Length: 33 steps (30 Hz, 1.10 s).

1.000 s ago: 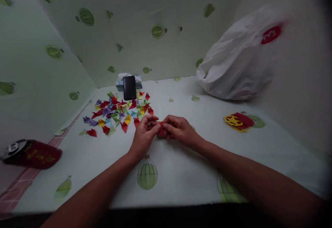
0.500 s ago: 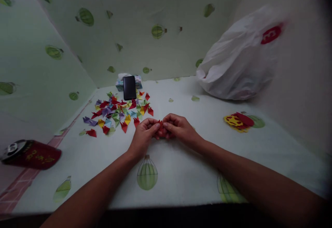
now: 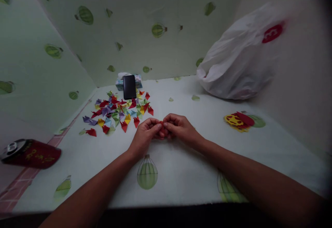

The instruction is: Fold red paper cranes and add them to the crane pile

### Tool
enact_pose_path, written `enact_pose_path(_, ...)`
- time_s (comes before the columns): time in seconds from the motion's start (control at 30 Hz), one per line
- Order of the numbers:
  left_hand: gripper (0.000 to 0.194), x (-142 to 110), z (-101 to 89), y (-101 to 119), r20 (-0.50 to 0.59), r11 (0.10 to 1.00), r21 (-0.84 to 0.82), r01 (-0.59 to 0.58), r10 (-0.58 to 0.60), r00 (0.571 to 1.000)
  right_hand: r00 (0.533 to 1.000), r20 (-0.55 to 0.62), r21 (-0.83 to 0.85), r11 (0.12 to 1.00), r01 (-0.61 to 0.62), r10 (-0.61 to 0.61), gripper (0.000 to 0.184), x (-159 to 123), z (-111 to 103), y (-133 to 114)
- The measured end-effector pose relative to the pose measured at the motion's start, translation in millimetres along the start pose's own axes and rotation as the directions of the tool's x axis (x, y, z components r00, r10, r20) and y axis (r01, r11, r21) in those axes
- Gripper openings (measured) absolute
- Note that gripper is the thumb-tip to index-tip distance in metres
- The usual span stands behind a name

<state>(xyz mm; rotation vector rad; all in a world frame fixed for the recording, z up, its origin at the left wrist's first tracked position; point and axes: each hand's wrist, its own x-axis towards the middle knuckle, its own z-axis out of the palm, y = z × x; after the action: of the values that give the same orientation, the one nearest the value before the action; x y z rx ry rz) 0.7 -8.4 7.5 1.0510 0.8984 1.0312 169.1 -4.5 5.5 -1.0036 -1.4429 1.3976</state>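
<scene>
Between my two hands is a small piece of folded red paper point(image 3: 162, 125), mostly covered by the fingers. My left hand point(image 3: 148, 131) pinches it from the left, thumb on top. From the other side my right hand point(image 3: 178, 127) grips it between thumb and fingers. Both hands meet low over the table, fingertips nearly touching. Beyond and left of them lies a loose spread of small folded paper pieces point(image 3: 123, 126) in red, yellow, green, blue and purple, several with pointed tips.
A black phone point(image 3: 129, 87) leans on a tissue box point(image 3: 119, 84) behind the folded pieces. At the left edge is a red drink can point(image 3: 38, 154). On the right are yellow and red paper cut-outs point(image 3: 234, 121) and a bulging white plastic bag point(image 3: 233, 65). The table covering point(image 3: 176, 172) has balloon prints.
My fingers have closed in slightly around the red paper, so less of it shows now. The other things lie where they were.
</scene>
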Motion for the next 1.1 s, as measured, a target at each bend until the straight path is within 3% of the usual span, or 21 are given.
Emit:
enact_pose_path(0.27,0.028,0.5,-0.6,-0.1,-0.009,0.999,0.032,0.023,-0.023,1.0,0.993,0.003,-0.182,0.976,0.119,-0.121,0.008,-1.0,1.0,1.6)
enact_pose_path(0.5,0.028,-0.8,1.7,1.6,-0.004,1.0,0.005,0.026,-0.026,1.0,0.969,0.006,-0.357,0.905,0.232,-0.246,0.008,-2.6,-0.6,0.2)
enact_pose_path(0.9,0.033,0.8,2.8,2.4,-0.019,1.0,0.028,0.014,-0.014,1.0,0.951,0.022,-0.411,0.864,0.29,-0.309,0.01,-2.5,-1.9,3.6)
enact_pose_path(1.1,0.03,1.1,0.5,0.7,0.009,0.999,0.04,0.002,-0.003,1.0,0.968,0.029,-0.293,0.924,0.245,-0.247,0.008,-3.3,0.1,3.3)
